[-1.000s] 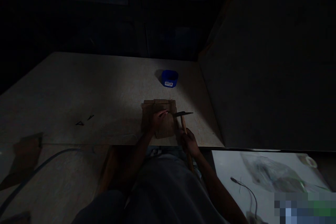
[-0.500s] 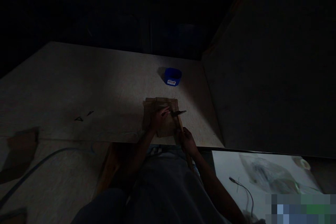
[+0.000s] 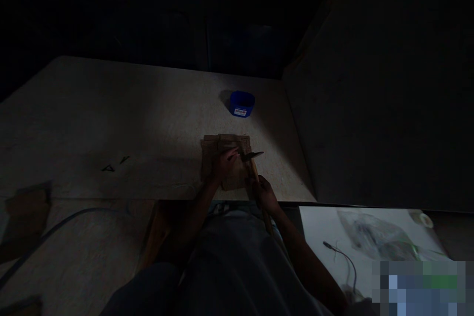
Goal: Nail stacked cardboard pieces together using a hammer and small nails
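My right hand (image 3: 265, 194) is closed around the wooden handle of a hammer (image 3: 254, 170), whose dark metal head lies over the right side of a flat stack of brown cardboard pieces (image 3: 235, 177). The handle runs back toward my body. My left hand (image 3: 223, 163) rests on the stack, its fingers brought together close to the hammer head. Whatever those fingers hold, if anything, is too small and dark to make out. The stack lies near the front edge of the table.
Beyond the stack stands a blue plastic container (image 3: 242, 106) with a white label. Two small dark pieces (image 3: 108, 168) lie on the table (image 3: 155, 108) at left. A dark panel (image 3: 377, 108) rises at right. Lower right, a white surface (image 3: 314, 227) carries a plastic bag (image 3: 381, 234) and cable.
The view has shifted slightly, so the scene sits a little higher. Both hands stay nearly in place, and the hammer head remains close to the left fingers.
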`<action>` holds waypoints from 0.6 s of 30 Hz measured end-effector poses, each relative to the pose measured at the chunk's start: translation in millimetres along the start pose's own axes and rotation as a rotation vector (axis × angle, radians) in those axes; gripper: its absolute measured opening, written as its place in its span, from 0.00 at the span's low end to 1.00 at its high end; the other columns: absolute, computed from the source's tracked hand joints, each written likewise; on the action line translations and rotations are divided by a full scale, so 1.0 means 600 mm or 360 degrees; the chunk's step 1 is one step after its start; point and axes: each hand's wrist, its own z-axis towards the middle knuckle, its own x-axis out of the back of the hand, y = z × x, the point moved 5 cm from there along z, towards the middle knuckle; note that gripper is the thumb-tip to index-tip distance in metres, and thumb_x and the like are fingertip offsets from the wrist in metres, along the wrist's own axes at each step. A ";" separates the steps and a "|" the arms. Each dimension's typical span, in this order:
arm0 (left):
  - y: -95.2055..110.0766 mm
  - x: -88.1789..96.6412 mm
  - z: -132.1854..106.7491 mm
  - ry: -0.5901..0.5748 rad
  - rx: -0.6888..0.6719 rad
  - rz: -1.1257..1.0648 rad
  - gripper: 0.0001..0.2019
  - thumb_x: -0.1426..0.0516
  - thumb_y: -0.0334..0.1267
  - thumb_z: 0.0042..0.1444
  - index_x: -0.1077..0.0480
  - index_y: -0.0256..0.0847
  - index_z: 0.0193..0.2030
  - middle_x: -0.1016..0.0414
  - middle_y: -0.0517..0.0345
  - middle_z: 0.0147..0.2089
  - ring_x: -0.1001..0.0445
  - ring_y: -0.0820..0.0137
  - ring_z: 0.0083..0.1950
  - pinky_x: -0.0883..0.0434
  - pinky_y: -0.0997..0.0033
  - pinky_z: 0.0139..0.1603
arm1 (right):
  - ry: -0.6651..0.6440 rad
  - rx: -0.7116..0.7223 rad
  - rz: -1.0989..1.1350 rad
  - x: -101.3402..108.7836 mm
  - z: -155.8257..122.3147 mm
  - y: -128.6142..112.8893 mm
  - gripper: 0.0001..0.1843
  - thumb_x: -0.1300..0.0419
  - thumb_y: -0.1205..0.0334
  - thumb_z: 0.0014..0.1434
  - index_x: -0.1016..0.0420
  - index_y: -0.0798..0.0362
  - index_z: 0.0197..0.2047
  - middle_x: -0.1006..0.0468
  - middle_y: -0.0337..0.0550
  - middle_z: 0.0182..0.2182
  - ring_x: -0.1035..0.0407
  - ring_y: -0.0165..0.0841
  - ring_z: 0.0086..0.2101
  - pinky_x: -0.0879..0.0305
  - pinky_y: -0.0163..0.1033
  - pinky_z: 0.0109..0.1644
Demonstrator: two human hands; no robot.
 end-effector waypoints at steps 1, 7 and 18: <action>0.000 0.000 0.000 -0.0010 0.0005 -0.0010 0.16 0.42 0.35 0.64 0.26 0.44 0.58 0.18 0.54 0.53 0.20 0.66 0.54 0.24 0.64 0.57 | -0.0003 -0.0012 0.0008 0.000 0.000 0.000 0.25 0.42 0.36 0.55 0.31 0.51 0.37 0.37 0.31 0.20 0.45 0.26 0.19 0.49 0.31 0.20; -0.007 -0.006 0.002 -0.0009 -0.0019 0.0017 0.16 0.42 0.35 0.64 0.26 0.45 0.58 0.17 0.55 0.52 0.20 0.66 0.55 0.24 0.66 0.58 | -0.0044 -0.0052 0.0058 -0.001 0.000 0.001 0.24 0.42 0.36 0.55 0.35 0.50 0.37 0.40 0.28 0.18 0.48 0.25 0.16 0.52 0.31 0.17; -0.025 -0.011 0.003 0.0031 -0.0090 0.0106 0.14 0.42 0.36 0.64 0.25 0.47 0.55 0.18 0.56 0.54 0.20 0.67 0.55 0.25 0.64 0.59 | -0.0045 0.0199 -0.0016 0.010 -0.001 -0.053 0.19 0.43 0.41 0.62 0.36 0.49 0.35 0.41 0.29 0.21 0.48 0.26 0.20 0.52 0.31 0.20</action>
